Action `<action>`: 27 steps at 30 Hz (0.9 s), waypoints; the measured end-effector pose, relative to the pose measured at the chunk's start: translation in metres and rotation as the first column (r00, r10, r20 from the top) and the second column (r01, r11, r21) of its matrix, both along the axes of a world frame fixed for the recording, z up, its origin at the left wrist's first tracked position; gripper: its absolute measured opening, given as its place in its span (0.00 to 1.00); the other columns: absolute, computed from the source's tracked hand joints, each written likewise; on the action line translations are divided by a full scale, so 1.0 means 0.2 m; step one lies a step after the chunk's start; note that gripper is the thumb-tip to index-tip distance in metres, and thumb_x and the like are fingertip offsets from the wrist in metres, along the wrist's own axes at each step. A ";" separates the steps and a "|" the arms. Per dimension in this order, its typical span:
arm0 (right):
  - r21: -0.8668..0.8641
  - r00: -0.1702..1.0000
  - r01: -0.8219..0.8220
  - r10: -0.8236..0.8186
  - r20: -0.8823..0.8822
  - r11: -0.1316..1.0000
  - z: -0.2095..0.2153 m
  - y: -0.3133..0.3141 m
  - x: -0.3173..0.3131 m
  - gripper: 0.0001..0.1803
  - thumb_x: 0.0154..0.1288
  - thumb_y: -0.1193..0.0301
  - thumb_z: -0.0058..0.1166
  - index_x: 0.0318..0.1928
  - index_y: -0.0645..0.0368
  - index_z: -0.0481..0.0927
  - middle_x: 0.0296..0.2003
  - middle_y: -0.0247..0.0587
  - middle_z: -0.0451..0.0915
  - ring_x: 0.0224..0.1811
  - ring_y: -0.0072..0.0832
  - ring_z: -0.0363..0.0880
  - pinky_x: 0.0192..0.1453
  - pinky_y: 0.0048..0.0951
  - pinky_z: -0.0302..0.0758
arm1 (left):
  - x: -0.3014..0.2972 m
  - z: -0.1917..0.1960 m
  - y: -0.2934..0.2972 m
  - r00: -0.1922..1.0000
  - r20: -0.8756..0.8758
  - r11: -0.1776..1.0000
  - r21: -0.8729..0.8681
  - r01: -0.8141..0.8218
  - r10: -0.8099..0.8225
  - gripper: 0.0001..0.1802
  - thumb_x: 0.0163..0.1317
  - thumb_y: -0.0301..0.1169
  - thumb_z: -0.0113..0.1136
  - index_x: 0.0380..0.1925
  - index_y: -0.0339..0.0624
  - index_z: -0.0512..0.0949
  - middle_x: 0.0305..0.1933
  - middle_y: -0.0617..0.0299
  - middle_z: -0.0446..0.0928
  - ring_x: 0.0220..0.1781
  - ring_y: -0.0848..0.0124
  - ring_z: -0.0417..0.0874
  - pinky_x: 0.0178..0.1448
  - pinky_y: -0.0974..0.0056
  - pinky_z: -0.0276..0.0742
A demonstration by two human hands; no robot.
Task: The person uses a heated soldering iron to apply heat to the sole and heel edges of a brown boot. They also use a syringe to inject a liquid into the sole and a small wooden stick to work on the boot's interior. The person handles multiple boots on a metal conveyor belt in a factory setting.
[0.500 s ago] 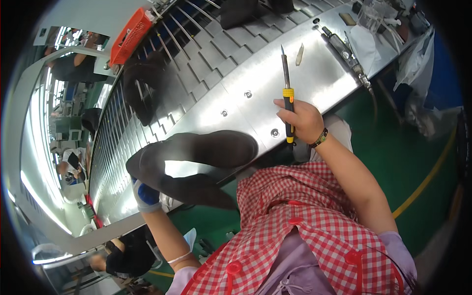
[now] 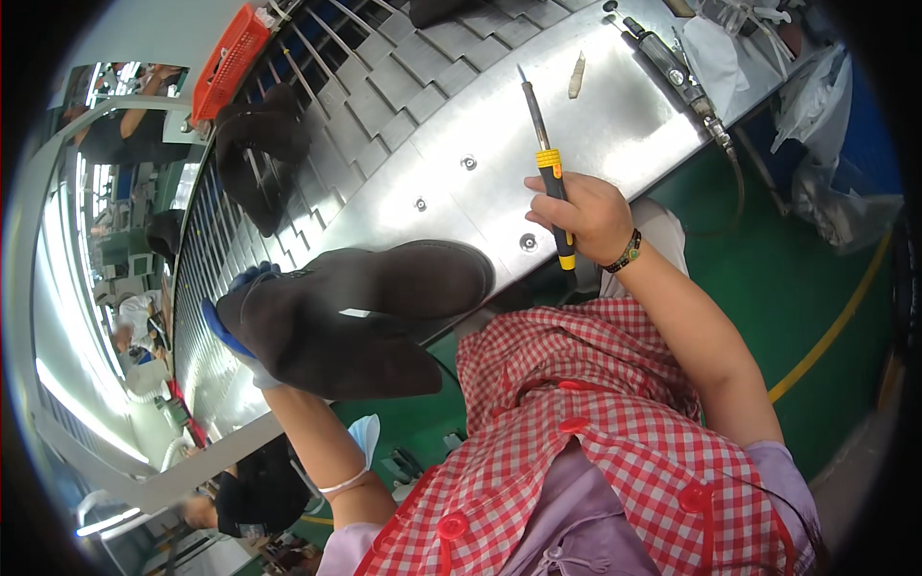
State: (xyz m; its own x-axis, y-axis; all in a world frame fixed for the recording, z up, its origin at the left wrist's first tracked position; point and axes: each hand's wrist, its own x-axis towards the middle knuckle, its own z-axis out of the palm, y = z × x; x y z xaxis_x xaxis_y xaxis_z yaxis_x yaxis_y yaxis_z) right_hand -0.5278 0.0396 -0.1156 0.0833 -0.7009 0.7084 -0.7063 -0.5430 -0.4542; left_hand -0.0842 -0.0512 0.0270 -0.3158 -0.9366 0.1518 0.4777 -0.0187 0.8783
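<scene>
Landmark = steel bench (image 2: 595,134), shiny riveted sheet running diagonally across the view. Right hand (image 2: 586,216) at bench's near edge, fist clenched round a soldering-iron-style tool (image 2: 549,163) with black and yellow handle, its metal tip lying up over the bench top. Left hand (image 2: 235,317), blue-gloved, at the bench's left near edge, grasping a dark grey shoe (image 2: 355,317), sole side turned up, shoe partly overhanging the edge. Slatted conveyor (image 2: 384,77) just beyond the bench; another dark shoe (image 2: 259,154) lies on it to the left. Orange plastic crate (image 2: 230,60) at conveyor's far left end. Small beige sliver (image 2: 575,75) on bench beyond tool tip. Grey pneumatic tool (image 2: 677,72) with hose at bench's far right. Clear plastic bags (image 2: 826,125) right of bench, no labels readable. Floor green with a yellow line (image 2: 826,331), below bench on the right. Other workers visible far left, factory hall.
</scene>
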 end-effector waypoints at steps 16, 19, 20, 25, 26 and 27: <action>0.084 0.854 -0.212 0.142 0.500 0.974 0.54 0.41 -0.08 0.19 0.57 0.65 0.73 0.45 0.61 0.83 0.25 0.36 0.83 0.22 0.28 0.80 0.28 0.25 0.75 | -0.19 0.06 0.56 0.669 0.232 0.660 0.123 -0.741 0.706 0.29 0.79 0.48 0.38 0.62 0.32 0.67 0.44 0.55 0.77 0.48 0.65 0.79 0.74 0.57 0.61; 0.022 0.888 -0.204 0.176 0.426 0.979 0.58 0.42 -0.05 0.11 0.59 0.69 0.68 0.41 0.60 0.85 0.23 0.34 0.81 0.19 0.27 0.76 0.25 0.27 0.70 | -0.21 0.03 0.59 0.474 0.493 0.594 -0.114 -0.797 0.730 0.27 0.79 0.49 0.38 0.58 0.33 0.68 0.42 0.58 0.74 0.47 0.67 0.77 0.73 0.58 0.60; 0.004 0.898 -0.190 0.172 0.404 0.982 0.58 0.42 -0.04 0.09 0.60 0.71 0.66 0.40 0.60 0.85 0.22 0.33 0.80 0.19 0.26 0.75 0.24 0.27 0.68 | -0.20 0.03 0.59 0.518 0.428 0.604 -0.086 -0.792 0.741 0.27 0.79 0.49 0.38 0.54 0.33 0.70 0.40 0.58 0.74 0.45 0.66 0.77 0.72 0.57 0.60; -0.009 0.800 -0.160 0.135 0.584 0.987 0.60 0.47 0.09 0.17 0.58 0.68 0.67 0.44 0.64 0.80 0.26 0.42 0.79 0.19 0.31 0.75 0.25 0.30 0.69 | -0.05 0.03 0.53 0.688 -0.185 0.711 0.259 -0.654 0.701 0.27 0.79 0.46 0.38 0.26 0.41 0.75 0.26 0.61 0.73 0.34 0.67 0.74 0.68 0.59 0.64; 0.008 0.834 -0.110 0.088 0.545 0.994 0.60 0.48 0.12 0.18 0.57 0.68 0.68 0.44 0.64 0.79 0.27 0.42 0.79 0.19 0.32 0.75 0.25 0.30 0.69 | -0.03 0.02 0.52 0.664 -0.206 0.695 0.259 -0.671 0.718 0.28 0.79 0.45 0.38 0.21 0.44 0.73 0.23 0.62 0.71 0.32 0.68 0.73 0.66 0.59 0.65; -0.048 0.885 -0.123 0.131 0.447 0.991 0.59 0.45 0.10 0.18 0.56 0.69 0.68 0.44 0.64 0.79 0.27 0.42 0.79 0.20 0.33 0.76 0.25 0.30 0.70 | -0.01 0.01 0.52 0.648 -0.225 0.685 0.262 -0.679 0.728 0.29 0.79 0.45 0.38 0.18 0.45 0.72 0.22 0.62 0.71 0.30 0.68 0.72 0.65 0.59 0.66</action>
State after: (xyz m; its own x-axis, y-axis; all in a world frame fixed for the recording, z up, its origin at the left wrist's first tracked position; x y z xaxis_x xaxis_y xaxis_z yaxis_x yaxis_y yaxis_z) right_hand -0.5080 0.1297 0.0025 -0.1588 -0.6926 0.7036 -0.3542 -0.6252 -0.6954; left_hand -0.0858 0.0525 0.0291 0.4842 -0.8744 -0.0319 0.6250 0.3200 0.7120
